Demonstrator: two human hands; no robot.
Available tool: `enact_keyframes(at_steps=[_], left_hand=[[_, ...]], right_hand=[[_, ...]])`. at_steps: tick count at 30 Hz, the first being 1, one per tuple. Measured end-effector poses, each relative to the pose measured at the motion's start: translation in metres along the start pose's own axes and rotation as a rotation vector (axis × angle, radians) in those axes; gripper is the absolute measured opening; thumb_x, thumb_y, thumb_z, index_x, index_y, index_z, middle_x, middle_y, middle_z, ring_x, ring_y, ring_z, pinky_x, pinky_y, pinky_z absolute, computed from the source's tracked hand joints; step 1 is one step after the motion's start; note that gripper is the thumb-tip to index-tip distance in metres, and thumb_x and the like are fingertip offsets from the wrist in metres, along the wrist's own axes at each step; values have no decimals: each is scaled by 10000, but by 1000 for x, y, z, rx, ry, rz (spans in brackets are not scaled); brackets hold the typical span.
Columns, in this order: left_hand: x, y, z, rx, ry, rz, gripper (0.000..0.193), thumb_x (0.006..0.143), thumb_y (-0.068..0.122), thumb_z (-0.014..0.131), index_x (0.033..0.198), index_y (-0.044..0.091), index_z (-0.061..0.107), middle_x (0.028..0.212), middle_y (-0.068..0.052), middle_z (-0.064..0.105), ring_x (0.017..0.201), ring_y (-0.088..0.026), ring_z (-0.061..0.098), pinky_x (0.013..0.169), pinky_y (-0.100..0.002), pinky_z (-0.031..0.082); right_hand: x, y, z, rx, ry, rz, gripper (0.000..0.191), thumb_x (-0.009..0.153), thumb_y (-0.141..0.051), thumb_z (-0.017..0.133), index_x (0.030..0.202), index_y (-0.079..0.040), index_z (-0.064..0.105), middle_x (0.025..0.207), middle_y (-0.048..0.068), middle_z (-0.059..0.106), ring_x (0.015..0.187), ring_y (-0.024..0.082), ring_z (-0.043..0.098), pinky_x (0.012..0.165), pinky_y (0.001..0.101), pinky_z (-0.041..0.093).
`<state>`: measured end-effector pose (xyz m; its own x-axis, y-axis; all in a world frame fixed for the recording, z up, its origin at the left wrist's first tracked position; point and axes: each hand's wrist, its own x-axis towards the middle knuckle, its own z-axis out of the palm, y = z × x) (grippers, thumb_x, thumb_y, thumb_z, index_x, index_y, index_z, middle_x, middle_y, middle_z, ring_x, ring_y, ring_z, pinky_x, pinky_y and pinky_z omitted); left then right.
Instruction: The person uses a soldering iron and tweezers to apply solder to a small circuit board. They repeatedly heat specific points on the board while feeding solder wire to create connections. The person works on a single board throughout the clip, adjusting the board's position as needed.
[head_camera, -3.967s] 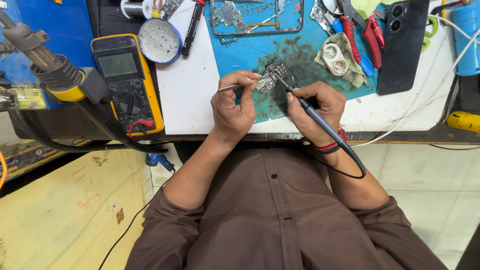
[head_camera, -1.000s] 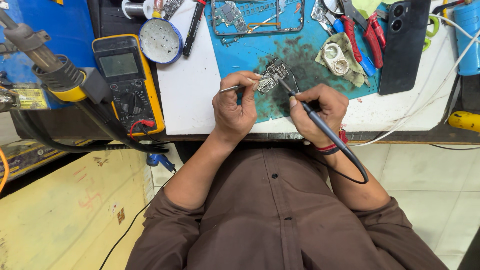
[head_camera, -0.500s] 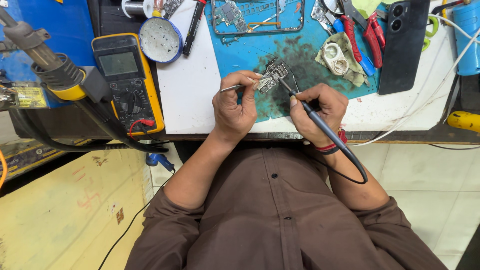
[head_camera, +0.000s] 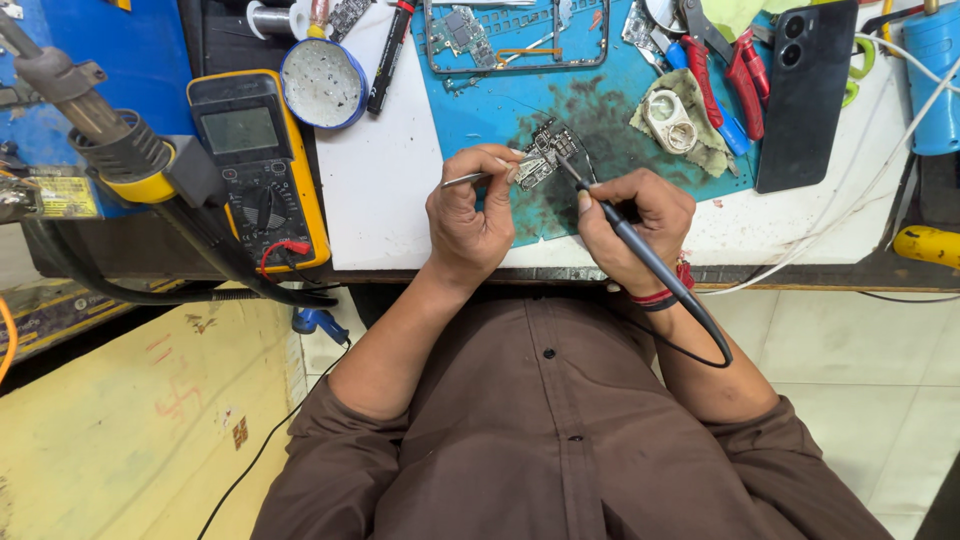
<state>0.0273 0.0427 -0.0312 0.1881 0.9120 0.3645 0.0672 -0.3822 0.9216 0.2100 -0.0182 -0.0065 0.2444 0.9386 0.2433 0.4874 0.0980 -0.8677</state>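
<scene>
Two hands work over a small circuit board (head_camera: 545, 158) that lies on the blue mat (head_camera: 480, 105) near the middle of the desk (head_camera: 375, 190), a little back from its front edge.

At the left edge of the desk lies a yellow multimeter (head_camera: 255, 165), with a red plug at its lower end. Just beside it, toward the back edge, stands a round blue tin (head_camera: 322, 84), and a black marker (head_camera: 388, 55) lies next to the tin.

Then comes the left hand (head_camera: 470, 215). Its fingers are closed around thin metal tweezers (head_camera: 470, 179), and the tip of the tweezers touches the left side of the circuit board.

On the right of the board is the right hand (head_camera: 630, 225). Its fingers are closed like on a pen around a black soldering iron (head_camera: 620, 225), whose tip meets the board from the right. The cord of the iron runs down past the wrist.

Farther right on the mat lies a dirty cloth with a white roll of tape (head_camera: 668, 120), then red pliers (head_camera: 735, 70). A black phone (head_camera: 805, 95) lies face down near the back right corner of the desk.
</scene>
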Motion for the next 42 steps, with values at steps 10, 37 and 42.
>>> enact_keyframes(at_steps=[10, 37, 42], left_hand=[[0, -1, 0, 4, -7, -16, 227, 1055, -69, 615, 1148, 72, 463, 1099, -123, 699, 959, -165, 734, 816, -265, 634], [0, 0, 0, 6, -5, -25, 227, 1056, -70, 617, 1151, 71, 467, 1097, -127, 703, 946, -154, 722, 815, -270, 621], [1, 1, -1, 8, -2, -5, 232, 1050, -73, 618, 1150, 67, 464, 1097, -128, 698, 977, -179, 733, 820, -275, 626]], right_hand=[[-1, 0, 0, 5, 0, 5, 111, 899, 15, 783, 905, -4, 674, 753, 45, 642, 630, 76, 569, 587, 242, 411], [0, 1, 1, 14, 0, 19, 95, 928, -6, 785, 945, -1, 691, 785, 48, 665, 675, 75, 597, 620, 244, 441], [1, 1, 1, -1, -12, 33, 102, 903, -1, 791, 914, 0, 690, 754, 55, 660, 641, 76, 585, 593, 245, 434]])
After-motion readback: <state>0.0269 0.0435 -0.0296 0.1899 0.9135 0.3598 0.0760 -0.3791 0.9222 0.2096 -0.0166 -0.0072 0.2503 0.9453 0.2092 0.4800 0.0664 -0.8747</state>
